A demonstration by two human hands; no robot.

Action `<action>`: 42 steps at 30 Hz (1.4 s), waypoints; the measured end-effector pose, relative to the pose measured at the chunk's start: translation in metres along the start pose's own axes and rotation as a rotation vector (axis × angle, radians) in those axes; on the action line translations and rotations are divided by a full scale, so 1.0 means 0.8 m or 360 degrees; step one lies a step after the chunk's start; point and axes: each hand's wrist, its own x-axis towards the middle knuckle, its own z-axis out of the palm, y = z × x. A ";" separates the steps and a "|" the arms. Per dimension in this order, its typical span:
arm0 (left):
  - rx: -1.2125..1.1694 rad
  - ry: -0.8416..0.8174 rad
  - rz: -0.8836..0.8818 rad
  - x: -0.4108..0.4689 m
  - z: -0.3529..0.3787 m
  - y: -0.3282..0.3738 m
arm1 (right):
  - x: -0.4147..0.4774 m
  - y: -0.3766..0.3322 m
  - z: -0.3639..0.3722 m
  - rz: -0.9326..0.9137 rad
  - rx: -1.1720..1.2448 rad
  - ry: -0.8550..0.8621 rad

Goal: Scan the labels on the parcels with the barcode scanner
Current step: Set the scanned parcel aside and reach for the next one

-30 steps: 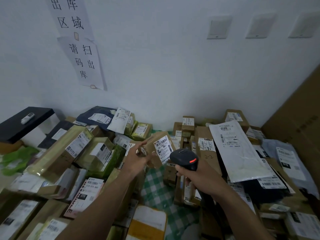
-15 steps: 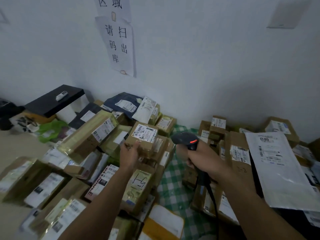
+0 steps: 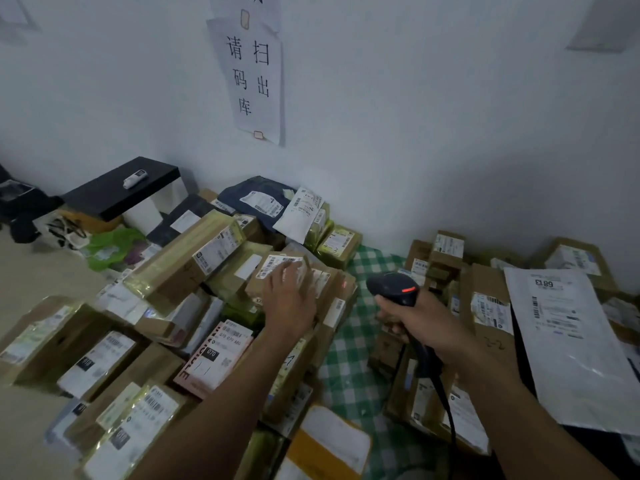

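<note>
A small brown parcel [image 3: 273, 271] with a white barcode label lies on top of the left heap of parcels. My left hand [image 3: 289, 299] rests flat on it, fingers straight and blurred over the label. My right hand [image 3: 412, 323] grips the handle of a black barcode scanner [image 3: 393, 287], held over the green checked cloth [image 3: 349, 372]. The scanner's red light is on and its head points left toward the heap. A small red dot shows on a box [image 3: 344, 285] just right of my left hand. The scanner's black cable runs down past my right wrist.
Labelled cardboard boxes fill the left side, with a long taped box [image 3: 187, 261] behind. More boxes and a large white mailer bag [image 3: 571, 337] lie at the right. A black shelf [image 3: 121, 188] with a small remote stands at the back left. A paper sign [image 3: 251, 77] hangs on the wall.
One second ago my left hand held the small parcel up before the scanner. It has since set the parcel down on the left heap and now lies flat on it. The view has swung left.
</note>
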 end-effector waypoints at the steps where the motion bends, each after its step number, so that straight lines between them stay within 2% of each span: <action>1: -0.0064 -0.0090 0.0084 -0.001 0.008 0.015 | 0.002 0.002 -0.011 0.0021 0.0008 0.0042; 3: -0.0176 -0.0276 0.0216 0.002 0.034 0.043 | 0.010 0.006 -0.037 0.0045 -0.0019 0.0133; 5: -0.0271 -0.0471 0.0210 0.011 0.067 0.069 | 0.022 0.010 -0.063 0.0067 -0.0042 0.0206; 7: -0.0337 -0.0679 0.0081 0.024 0.104 0.092 | 0.039 0.017 -0.081 0.0122 -0.0022 0.0259; 10: -0.0387 -0.0864 -0.0147 0.039 0.159 0.118 | 0.066 0.026 -0.098 0.0182 0.0055 0.0351; 13: -0.0521 -0.1053 -0.0366 0.048 0.202 0.129 | 0.091 0.019 -0.113 0.0229 -0.0025 0.0382; 16: -0.0723 -0.1175 -0.0513 0.055 0.241 0.117 | 0.111 0.013 -0.131 0.0269 -0.0103 0.0429; 20: -0.0756 -0.1257 -0.0595 0.055 0.271 0.095 | 0.126 0.029 -0.132 0.0304 -0.0068 0.0390; 26: -0.1132 -0.1165 -0.0778 0.041 0.270 0.076 | 0.136 0.060 -0.119 0.0393 0.0027 0.0283; 30: -0.1354 -0.1031 -0.0786 0.027 0.270 0.061 | 0.133 0.059 -0.112 0.0319 0.0107 0.0277; 35: -0.1499 -0.0730 -0.0585 0.025 0.253 0.078 | 0.115 0.039 -0.107 0.0266 0.0232 0.0252; 42: -0.1414 -0.0487 -0.0308 0.019 0.235 0.104 | 0.067 0.012 -0.106 0.0230 0.0257 0.0260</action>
